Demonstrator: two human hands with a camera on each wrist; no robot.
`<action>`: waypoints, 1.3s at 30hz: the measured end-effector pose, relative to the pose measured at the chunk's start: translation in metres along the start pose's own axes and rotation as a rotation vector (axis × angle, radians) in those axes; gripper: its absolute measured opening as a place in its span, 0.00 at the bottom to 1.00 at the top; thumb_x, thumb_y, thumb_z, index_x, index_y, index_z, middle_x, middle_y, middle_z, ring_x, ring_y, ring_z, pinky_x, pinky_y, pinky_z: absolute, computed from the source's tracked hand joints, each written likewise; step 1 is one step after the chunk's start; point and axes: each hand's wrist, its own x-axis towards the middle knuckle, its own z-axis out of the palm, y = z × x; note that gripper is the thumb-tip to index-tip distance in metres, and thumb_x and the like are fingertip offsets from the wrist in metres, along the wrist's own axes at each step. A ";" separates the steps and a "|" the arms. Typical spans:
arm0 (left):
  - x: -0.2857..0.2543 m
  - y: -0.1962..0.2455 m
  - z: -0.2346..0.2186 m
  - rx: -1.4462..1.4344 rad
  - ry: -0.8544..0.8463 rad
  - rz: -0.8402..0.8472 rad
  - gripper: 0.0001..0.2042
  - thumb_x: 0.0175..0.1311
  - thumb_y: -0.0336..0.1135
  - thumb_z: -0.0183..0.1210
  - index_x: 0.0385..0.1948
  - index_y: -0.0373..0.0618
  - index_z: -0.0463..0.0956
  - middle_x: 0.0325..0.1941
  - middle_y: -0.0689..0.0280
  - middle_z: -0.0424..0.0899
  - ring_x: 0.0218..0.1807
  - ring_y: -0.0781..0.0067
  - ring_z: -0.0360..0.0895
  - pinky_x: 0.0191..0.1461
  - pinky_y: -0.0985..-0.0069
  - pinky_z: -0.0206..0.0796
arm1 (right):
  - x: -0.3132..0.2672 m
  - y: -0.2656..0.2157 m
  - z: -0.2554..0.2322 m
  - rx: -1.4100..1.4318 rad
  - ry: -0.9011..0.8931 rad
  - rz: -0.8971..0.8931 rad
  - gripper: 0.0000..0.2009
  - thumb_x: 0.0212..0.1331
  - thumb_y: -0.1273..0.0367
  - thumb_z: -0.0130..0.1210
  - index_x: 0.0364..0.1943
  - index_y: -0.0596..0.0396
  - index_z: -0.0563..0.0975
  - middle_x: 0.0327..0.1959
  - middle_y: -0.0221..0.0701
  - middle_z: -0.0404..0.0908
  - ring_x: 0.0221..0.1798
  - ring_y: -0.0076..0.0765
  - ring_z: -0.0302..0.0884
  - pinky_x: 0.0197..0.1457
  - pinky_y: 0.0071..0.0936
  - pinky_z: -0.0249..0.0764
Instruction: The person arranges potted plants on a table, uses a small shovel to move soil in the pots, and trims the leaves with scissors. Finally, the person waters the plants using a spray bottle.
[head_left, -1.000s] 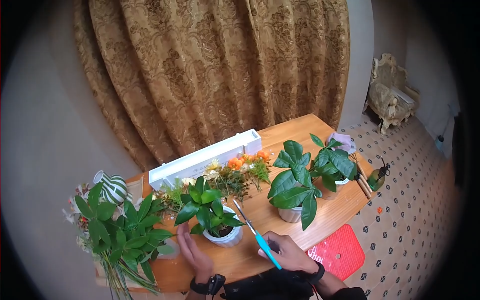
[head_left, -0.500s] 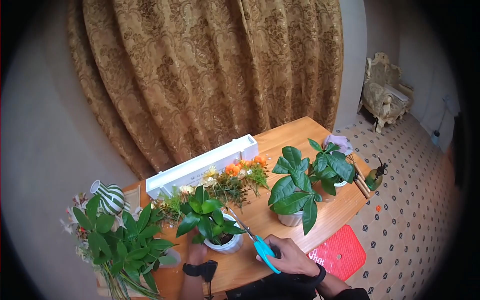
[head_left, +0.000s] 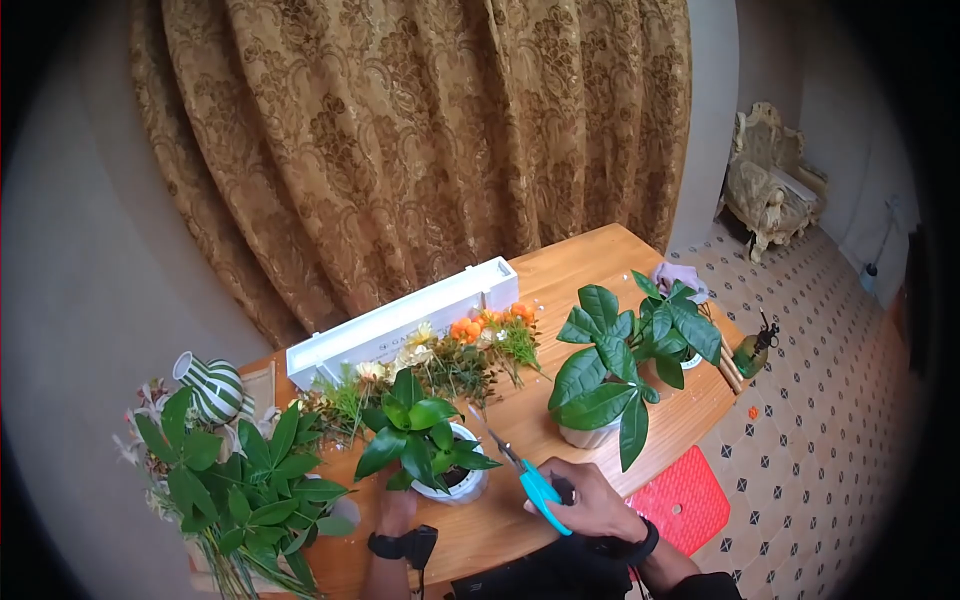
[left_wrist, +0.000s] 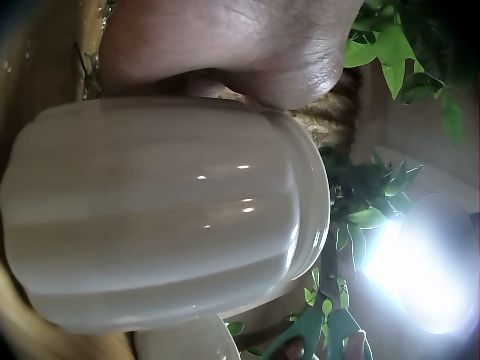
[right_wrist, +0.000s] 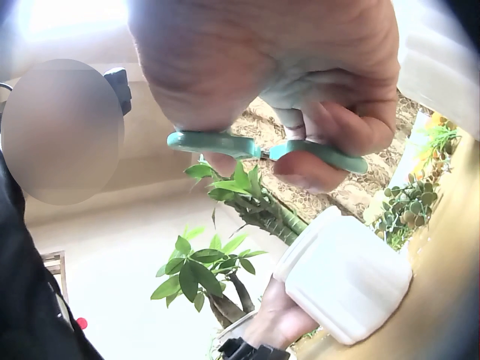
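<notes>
A small green-leaved plant [head_left: 405, 430] stands in a white ribbed plant pot [head_left: 462, 491] at the table's front. My left hand [head_left: 396, 510] holds the pot's left side, its fingers partly hidden by leaves. In the left wrist view that hand lies against the wall of the pot [left_wrist: 165, 202], close to the rim. My right hand [head_left: 590, 500] grips scissors [head_left: 538, 490] by their turquoise handles, fingers in the loops. The metal blades point up and left, just right of the plant. In the right wrist view, the scissors' handles [right_wrist: 217, 144] are spread apart.
Two more potted plants [head_left: 600, 400] stand to the right. Behind lie a white planter box [head_left: 400, 325] and orange and yellow flowers [head_left: 466, 330]. Cut leafy stems [head_left: 250, 490] and a striped vase [head_left: 212, 388] occupy the left. A red stool [head_left: 690, 500] is below the table's right front.
My left hand has gone from upright beside the pot to lower against its side. The right hand, still with the scissors, has shifted slightly right.
</notes>
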 end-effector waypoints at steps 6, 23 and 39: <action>-0.001 -0.004 -0.003 0.025 0.008 -0.014 0.12 0.74 0.28 0.52 0.56 0.39 0.72 0.52 0.66 0.78 0.54 0.76 0.75 0.56 0.74 0.70 | 0.021 -0.021 -0.006 0.044 0.146 -0.150 0.17 0.55 0.63 0.69 0.42 0.61 0.79 0.23 0.27 0.80 0.24 0.20 0.75 0.29 0.21 0.70; 0.003 -0.012 -0.007 0.032 0.028 -0.018 0.16 0.75 0.34 0.53 0.60 0.39 0.71 0.58 0.63 0.79 0.57 0.69 0.78 0.62 0.70 0.73 | 0.030 -0.012 -0.020 -0.288 0.231 -0.408 0.16 0.53 0.63 0.69 0.33 0.65 0.81 0.24 0.37 0.78 0.27 0.36 0.76 0.30 0.31 0.70; 0.004 -0.017 -0.007 -0.129 0.091 -0.066 0.18 0.76 0.36 0.53 0.63 0.44 0.68 0.60 0.65 0.77 0.61 0.70 0.76 0.64 0.70 0.72 | 0.006 -0.040 -0.013 0.015 0.051 -0.195 0.18 0.52 0.72 0.71 0.46 0.62 0.78 0.32 0.28 0.82 0.31 0.20 0.77 0.34 0.21 0.73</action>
